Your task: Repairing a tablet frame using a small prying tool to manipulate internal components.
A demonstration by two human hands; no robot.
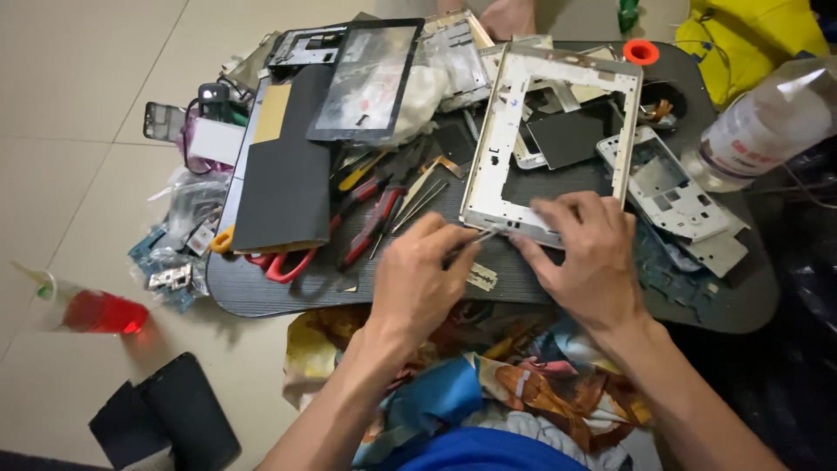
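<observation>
A silver metal tablet frame (501, 131) lies on a dark oval board (288, 292). My left hand (418, 279) is closed around thin metal tweezers (475, 240), whose tip touches the frame's near edge. My right hand (588, 253) presses down on the same near edge, fingers curled over it. A razor blade (481, 277) lies on the board just under my left hand's fingers.
A black tablet glass panel (366, 83), a dark flat sheet (283, 174), red-handled pliers and scissors (366, 218), a white phone housing (676, 187) and circuit boards crowd the board. A clear bottle (758, 126) lies at right, a cup of red liquid (100, 312) at left.
</observation>
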